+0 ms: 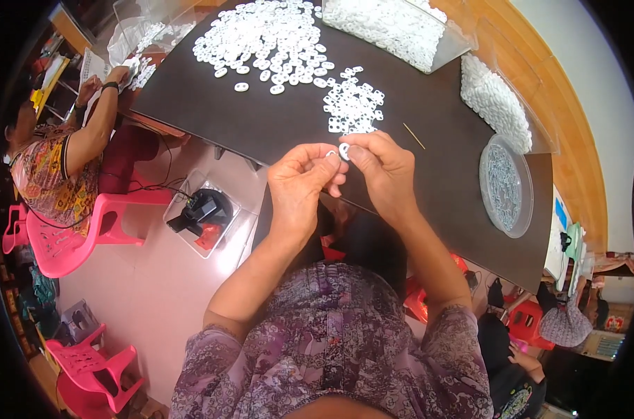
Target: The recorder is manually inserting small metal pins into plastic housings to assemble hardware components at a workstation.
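Both my hands are held close together over the near edge of the dark table (435, 188). Between the thumb and fingers of my right hand (385, 171) is a small white oval plastic piece (344, 151). My left hand (299, 185) pinches another small white piece (332, 153) right beside it, mostly covered by the fingertips. Just beyond my hands lies a pile of small white squarish pieces with holes (355, 105). Farther off to the left spreads a large heap of white oval pieces with holes (268, 42).
A clear bin of white pieces (386, 31) stands at the back, with a second white heap (495, 101) to its right. Nearby are a round clear dish (527, 202) of small metal parts and a thin brass-coloured rod (414, 137). Another person (72, 153) sits at left.
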`<state>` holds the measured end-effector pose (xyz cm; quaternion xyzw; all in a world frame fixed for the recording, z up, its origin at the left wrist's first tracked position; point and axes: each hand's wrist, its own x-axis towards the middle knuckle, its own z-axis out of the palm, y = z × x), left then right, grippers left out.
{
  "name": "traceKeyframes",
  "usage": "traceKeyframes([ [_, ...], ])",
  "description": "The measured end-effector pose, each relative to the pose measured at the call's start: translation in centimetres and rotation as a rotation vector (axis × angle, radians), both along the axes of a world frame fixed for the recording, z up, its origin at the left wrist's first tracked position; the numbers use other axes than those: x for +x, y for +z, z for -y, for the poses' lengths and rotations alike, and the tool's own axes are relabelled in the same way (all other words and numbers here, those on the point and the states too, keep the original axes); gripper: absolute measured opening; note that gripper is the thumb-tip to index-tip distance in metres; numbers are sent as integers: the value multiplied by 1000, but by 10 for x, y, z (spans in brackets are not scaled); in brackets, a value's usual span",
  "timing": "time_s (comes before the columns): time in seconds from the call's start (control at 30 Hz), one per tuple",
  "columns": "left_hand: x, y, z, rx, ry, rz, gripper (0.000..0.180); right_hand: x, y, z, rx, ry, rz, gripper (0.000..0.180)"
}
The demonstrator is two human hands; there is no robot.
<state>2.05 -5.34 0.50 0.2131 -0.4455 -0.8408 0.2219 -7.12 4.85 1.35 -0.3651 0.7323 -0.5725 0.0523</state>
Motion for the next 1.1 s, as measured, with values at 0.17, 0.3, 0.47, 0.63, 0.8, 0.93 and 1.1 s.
traceKeyframes([
  [0.17, -12, -5, 11, -54, 39, 26, 13, -22, -2, -5, 140, -163, -248, 11],
  [0.3, -18, -13, 19, -63, 73, 6, 14, -48, -19, -19, 253, -200, -545, 8],
  [0.47, -15, -9, 24, -69, 116, -80, 13, -55, -17, -33, 389, -217, -710, 7],
  [0.63, 3, -13, 42, -87, 181, -78, 14, -27, 5, -37, 288, -185, -837, 17],
  [0.8, 27, -8, 47, -84, 256, -139, 14, 63, -14, -41, 351, 333, -630, 20],
  [0.93, 42, -5, 44, -88, 260, -159, 14, 66, -128, -30, 373, 157, -83, 15],
  [1.1, 58, -16, 50, -83, 266, -124, 14, 42, -202, 6, 458, -114, 138, 21],
])
